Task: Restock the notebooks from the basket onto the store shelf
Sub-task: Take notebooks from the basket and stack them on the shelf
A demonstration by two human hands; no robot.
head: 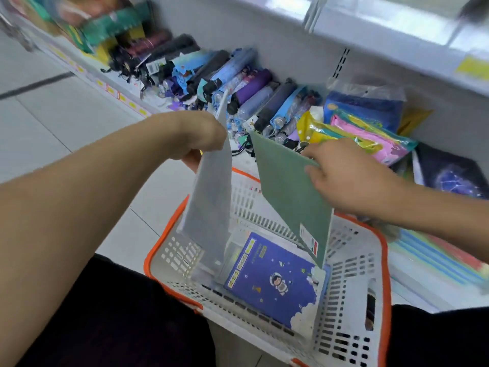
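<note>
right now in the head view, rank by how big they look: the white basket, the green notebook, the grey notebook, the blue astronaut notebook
1. white basket, clearly largest.
2. green notebook and grey notebook: they look alike, and both are lifted nearer the camera, so I won't rank them.
3. blue astronaut notebook, lying lower in the basket, partly covered.

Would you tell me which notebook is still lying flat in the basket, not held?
The dark blue astronaut-cover notebook; the grey notebook and green notebook are each held in the hands.
</note>
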